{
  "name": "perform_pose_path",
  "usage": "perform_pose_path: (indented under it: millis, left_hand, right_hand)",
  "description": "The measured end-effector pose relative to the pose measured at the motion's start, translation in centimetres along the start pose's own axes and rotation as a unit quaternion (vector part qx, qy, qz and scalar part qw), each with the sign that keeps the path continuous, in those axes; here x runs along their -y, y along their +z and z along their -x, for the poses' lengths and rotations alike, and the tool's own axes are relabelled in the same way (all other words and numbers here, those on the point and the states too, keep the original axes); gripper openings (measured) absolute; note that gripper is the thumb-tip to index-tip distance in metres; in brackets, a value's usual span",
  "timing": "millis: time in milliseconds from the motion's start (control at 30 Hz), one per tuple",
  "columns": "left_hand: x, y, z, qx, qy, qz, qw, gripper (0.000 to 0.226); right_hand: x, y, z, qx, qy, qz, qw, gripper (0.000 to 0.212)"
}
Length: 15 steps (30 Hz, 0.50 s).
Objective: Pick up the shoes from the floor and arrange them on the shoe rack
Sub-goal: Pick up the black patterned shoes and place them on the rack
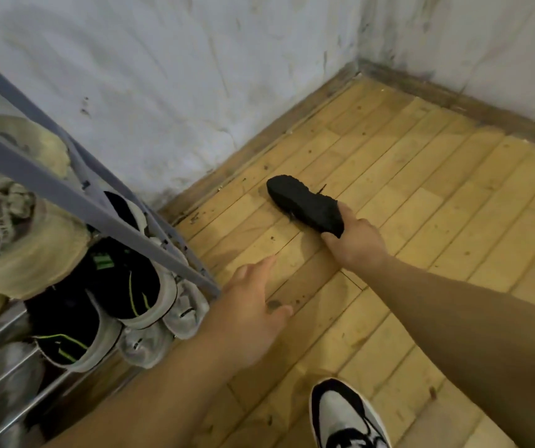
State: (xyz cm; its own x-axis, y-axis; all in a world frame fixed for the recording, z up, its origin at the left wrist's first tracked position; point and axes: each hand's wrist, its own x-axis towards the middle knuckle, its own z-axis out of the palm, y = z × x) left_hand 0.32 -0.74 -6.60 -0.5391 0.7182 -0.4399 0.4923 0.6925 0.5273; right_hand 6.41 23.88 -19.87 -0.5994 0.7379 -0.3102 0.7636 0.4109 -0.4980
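1. Black shoe point(303, 203): it is low over the wooden floor point(421, 205), near the corner where the wall point(195, 92) meets the boards and well apart from the shoe rack point(65, 195). Whether its toe touches the floor I cannot tell.
2. Grip: the right hand point(355, 240) holds the shoe at one end, which looks like the heel, with thumb and fingers curled round it. The left hand point(250, 305) hangs between shoe and rack with its fingers spread, holding nothing.
3. Handling, as a judgement: it looks light, since one hand carries it by one end alone. The rough dark face turned to the camera reads as the sole, probably grippy and not slippery. The upper may be soft, so the firmer heel is the sensible place to hold. A loose lace end seems to stick out at the far side and could snag on the rack bars.
4. Direction: the long axis runs from the hand at lower right up and left toward the wall. The toe points at the skirting, away from the person.
5. Rack: black-and-green sneakers point(124, 279) and pale grey shoes point(182, 305) already sit at its near end, so the shoe would likely need turning over, sole down, to sit like them.
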Motion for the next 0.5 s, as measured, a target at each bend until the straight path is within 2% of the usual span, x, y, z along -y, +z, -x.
perform_pose_path:
  millis: [67, 133, 267, 333, 500]
  left_hand:
    - [-0.2, -0.2, 0.2, -0.014, 0.003, -0.005, 1.000, 0.082]
    - [-0.3, 0.2, 0.3, -0.018, 0.002, 0.003, 1.000, 0.082]
    - [-1.1, 2.2, 0.5, 0.015, 0.003, 0.005, 1.000, 0.083]
    - [-1.7, 3.2, 0.7, 0.034, -0.001, 0.004, 0.999, 0.083]
    - [-2.3, 4.2, 0.6, 0.048, 0.018, -0.016, 0.999, 0.086]
  right_hand:
    - [-0.3, -1.5, 2.3, -0.014, -0.003, -0.045, 0.999, 0.070]
    - [-1.7, -3.2, 4.6, -0.020, 0.028, -0.090, 0.995, 0.066]
    - [-6.9, -4.4, 8.3, -0.049, 0.121, -0.139, 0.982, 0.069]
    - [-8.9, -3.8, 9.6, -0.058, 0.145, -0.169, 0.973, 0.063]
    - [-9.3, -2.9, 11.9, -0.092, 0.104, -0.221, 0.965, 0.055]
